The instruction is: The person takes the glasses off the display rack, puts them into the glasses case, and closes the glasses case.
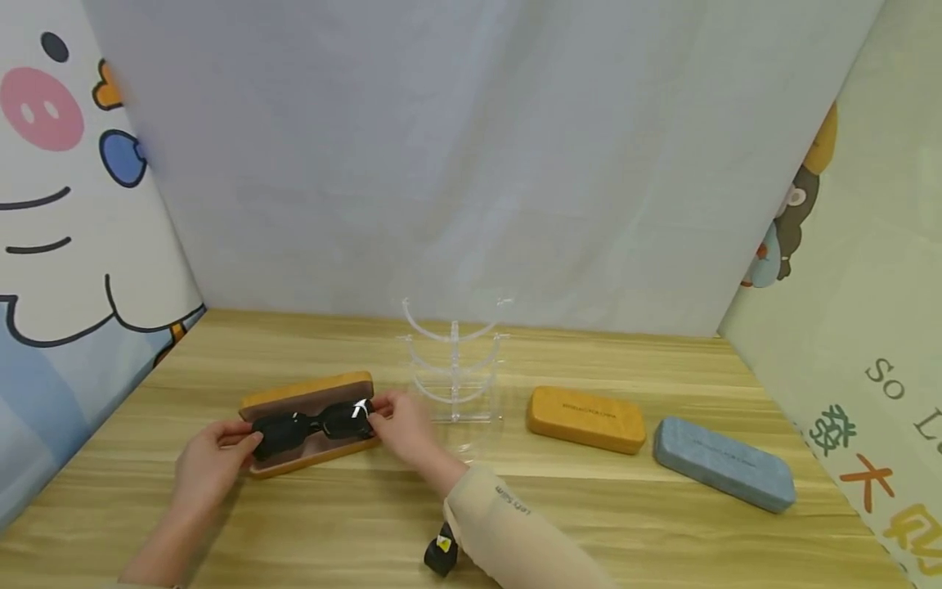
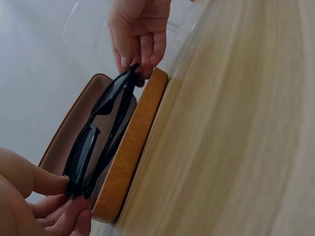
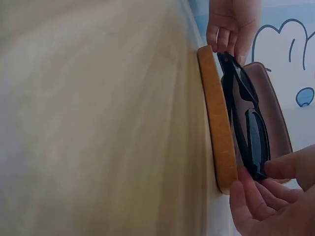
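Observation:
Black sunglasses (image 1: 315,427) with folded temples are held level at the mouth of an open tan glasses case (image 1: 309,465). My left hand (image 1: 213,460) pinches their left end between thumb and fingers. At the opposite end, my right hand (image 1: 403,425) pinches the other corner of the frame. Both wrist views show the sunglasses (image 2: 106,123) tilted over the case's brownish lining, partly above its rim. In the right wrist view, fingers of the right hand (image 3: 275,191) also lie against the end of the case (image 3: 219,128).
Right of the hands stands a clear acrylic glasses rack (image 1: 455,368) with several curved tiers. Farther right lie a closed yellow case (image 1: 586,419) and a closed blue case (image 1: 724,464). A small black object with a yellow mark (image 1: 441,552) sits near the right forearm.

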A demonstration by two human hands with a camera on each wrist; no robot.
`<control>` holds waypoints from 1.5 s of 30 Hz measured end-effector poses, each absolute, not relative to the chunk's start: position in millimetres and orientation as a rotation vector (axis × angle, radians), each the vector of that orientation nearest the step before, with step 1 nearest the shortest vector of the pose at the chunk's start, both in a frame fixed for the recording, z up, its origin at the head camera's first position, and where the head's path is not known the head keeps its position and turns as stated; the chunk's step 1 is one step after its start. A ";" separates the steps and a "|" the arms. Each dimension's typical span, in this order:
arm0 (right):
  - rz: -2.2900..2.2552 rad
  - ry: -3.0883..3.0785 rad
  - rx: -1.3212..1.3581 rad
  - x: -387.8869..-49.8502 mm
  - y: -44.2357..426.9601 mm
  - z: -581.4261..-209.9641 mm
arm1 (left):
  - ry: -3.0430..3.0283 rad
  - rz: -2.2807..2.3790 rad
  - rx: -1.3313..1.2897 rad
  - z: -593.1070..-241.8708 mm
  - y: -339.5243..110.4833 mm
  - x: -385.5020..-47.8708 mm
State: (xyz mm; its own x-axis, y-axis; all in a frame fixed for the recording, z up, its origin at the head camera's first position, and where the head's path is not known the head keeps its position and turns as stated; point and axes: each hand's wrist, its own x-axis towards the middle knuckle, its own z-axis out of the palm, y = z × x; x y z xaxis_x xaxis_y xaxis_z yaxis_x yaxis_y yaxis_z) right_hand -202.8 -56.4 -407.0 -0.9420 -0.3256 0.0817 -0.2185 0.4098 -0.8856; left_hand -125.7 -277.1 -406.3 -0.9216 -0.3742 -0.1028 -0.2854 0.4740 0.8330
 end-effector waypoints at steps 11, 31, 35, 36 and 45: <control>-1.270 2.784 -0.587 -203.6 -56.9 -406.1 | -2.759 -1.186 0.535 -409.0 -277.5 -125.1; -1.380 2.559 -0.383 -200.1 -61.4 -406.8 | -2.879 -1.420 0.576 -393.3 -279.0 -123.2; -1.487 2.464 -0.395 -200.2 -62.2 -403.1 | -2.829 -1.520 0.584 -400.7 -284.8 -131.4; -1.506 2.442 -0.412 -200.1 -61.9 -401.8 | -2.824 -1.536 0.586 -400.1 -284.3 -131.9; -1.533 2.396 -0.510 -199.6 -58.4 -398.3 | -2.834 -1.495 0.590 -389.4 -273.4 -125.3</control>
State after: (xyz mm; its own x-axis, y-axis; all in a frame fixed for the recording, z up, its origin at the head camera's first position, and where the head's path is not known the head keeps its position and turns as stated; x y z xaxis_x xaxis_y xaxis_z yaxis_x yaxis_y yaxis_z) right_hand -199.6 -58.4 -398.3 -0.9071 -0.4203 -0.0221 -0.1560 0.3846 -0.9098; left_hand -125.3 -273.4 -389.4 -0.9279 -0.2608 -0.2664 -0.3671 0.5150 0.7746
